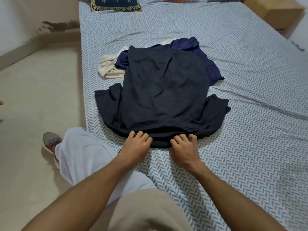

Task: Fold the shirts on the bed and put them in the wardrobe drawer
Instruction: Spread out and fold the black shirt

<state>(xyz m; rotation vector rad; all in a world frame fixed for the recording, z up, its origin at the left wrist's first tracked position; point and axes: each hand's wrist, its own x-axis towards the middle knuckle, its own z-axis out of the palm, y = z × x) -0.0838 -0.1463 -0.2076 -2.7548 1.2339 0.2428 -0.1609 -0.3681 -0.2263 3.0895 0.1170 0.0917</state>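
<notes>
Shirts: 3 visible on the bed (pixel 233 55). Dark navy shirt (pixel 163 90) spread flat on top, collar end near, both short sleeves out left and right. Under its far end: one blue shirt (pixel 211 67) sticking out right, one cream shirt (pixel 108 65) bunched at left. Hands: 2. Left hand (pixel 135 145) and right hand (pixel 184 148) both at the near edge of the navy shirt, fingers curled over the fabric and gripping it, just beside each other either side of the collar. Edges: left sleeve lies near the bed's left edge; floor (pixel 33 97) beyond it. Open sheet to the right of the pile and on the far side up to one patterned cushion (pixel 115 3) at the far edge. One cardboard box (pixel 273 12) off the far right corner. One shoe (pixel 50 142) on the floor, near left.
</notes>
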